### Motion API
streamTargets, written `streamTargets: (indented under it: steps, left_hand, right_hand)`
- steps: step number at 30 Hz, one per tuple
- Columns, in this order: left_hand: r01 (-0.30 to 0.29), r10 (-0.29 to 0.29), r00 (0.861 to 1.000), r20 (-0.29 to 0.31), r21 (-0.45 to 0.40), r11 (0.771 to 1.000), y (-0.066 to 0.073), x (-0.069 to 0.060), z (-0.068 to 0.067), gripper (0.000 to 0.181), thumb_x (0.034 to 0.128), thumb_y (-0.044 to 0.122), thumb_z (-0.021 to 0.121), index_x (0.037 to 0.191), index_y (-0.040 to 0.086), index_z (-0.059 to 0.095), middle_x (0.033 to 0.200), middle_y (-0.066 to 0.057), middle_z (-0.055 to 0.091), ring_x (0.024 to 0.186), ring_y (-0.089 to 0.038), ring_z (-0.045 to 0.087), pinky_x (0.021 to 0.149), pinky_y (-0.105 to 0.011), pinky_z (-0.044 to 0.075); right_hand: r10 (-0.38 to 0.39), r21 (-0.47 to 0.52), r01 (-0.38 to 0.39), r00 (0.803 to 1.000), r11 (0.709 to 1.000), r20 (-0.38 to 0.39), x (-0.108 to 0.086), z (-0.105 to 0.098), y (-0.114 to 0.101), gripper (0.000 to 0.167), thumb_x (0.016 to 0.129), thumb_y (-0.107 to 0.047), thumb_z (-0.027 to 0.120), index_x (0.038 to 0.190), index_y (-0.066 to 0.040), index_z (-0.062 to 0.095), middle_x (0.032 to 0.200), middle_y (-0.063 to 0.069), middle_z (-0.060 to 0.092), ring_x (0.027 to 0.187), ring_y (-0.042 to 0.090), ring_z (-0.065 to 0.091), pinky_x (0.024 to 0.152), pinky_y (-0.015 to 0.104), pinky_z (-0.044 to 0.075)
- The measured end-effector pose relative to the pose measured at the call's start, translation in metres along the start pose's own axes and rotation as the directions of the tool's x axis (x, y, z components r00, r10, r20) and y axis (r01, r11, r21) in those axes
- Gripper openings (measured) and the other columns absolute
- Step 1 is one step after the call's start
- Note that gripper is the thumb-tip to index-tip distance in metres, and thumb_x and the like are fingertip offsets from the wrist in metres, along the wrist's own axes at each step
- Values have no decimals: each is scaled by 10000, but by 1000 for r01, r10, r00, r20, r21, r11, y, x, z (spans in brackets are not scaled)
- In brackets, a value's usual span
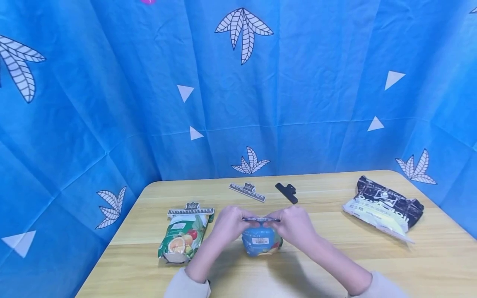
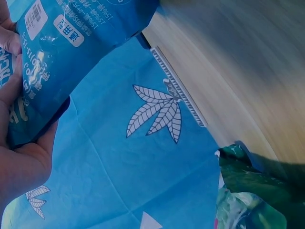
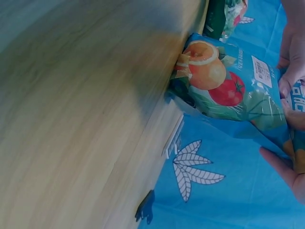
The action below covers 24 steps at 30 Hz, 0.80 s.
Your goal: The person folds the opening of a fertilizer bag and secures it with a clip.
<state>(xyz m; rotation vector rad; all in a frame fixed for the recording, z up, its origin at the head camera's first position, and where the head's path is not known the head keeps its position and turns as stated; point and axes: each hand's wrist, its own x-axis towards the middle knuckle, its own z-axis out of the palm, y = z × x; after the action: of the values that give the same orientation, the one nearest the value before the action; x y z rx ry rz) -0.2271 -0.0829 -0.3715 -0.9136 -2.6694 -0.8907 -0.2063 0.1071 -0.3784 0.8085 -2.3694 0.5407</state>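
Observation:
A blue plastic bag [image 1: 262,243] printed with fruit stands upright on the table between both hands. The left hand [image 1: 231,223] pinches the left part of its folded top, thumb on the near side. At the right part of that top, the right hand [image 1: 297,225] pinches in the same way. From the left wrist view, the bag [image 2: 71,57] shows a barcode label and white print, with fingers curled about its upper end. Oranges and a tomato are printed on the bag [image 3: 214,86] in the right wrist view.
To the left lies a green fruit-printed bag [image 1: 182,240], its top held by a piano-key clip [image 1: 191,211]. Behind the hands lie another piano-key clip [image 1: 247,192] and a black clip [image 1: 287,193]. A black-and-white bag [image 1: 384,209] lies right on the wooden table [image 1: 421,273].

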Motion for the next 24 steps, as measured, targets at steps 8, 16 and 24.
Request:
streamTargets:
  steps: [8, 16, 24]
  left_hand:
    - [-6, 6, 1000, 19, -12, 1000, -1, -1, -1, 138, 725, 200, 766, 854, 154, 749, 764, 22, 693, 608, -6, 592, 558, -147, 434]
    - [45, -42, 997, 58, -58, 997, 4, -6, -3, 153, 726, 209, 761, 862, 141, 746, 772, 25, 694, 627, 13, 590, 572, -151, 450]
    - [9, 0, 996, 93, -103, 995, 4, -10, -5, 133, 758, 199, 734, 867, 122, 740, 758, 29, 691, 595, 34, 558, 551, -155, 451]
  right_hand:
    - [-48, 24, 48, 999, 999, -1, -3, -2, -1, 122, 710, -193, 780, 798, -120, 738, 702, -25, 684, 504, 12, 556, 463, 113, 396]
    - [-108, 69, 104, 992, 992, 68, -7, -12, -2, 154, 891, -229, 601, 867, -121, 709, 727, -45, 676, 556, 21, 566, 506, 190, 449]
    - [-119, 14, 118, 990, 993, 76, -7, -12, -4, 182, 897, -240, 584, 830, -108, 690, 512, -113, 504, 415, -37, 325, 412, 128, 293]
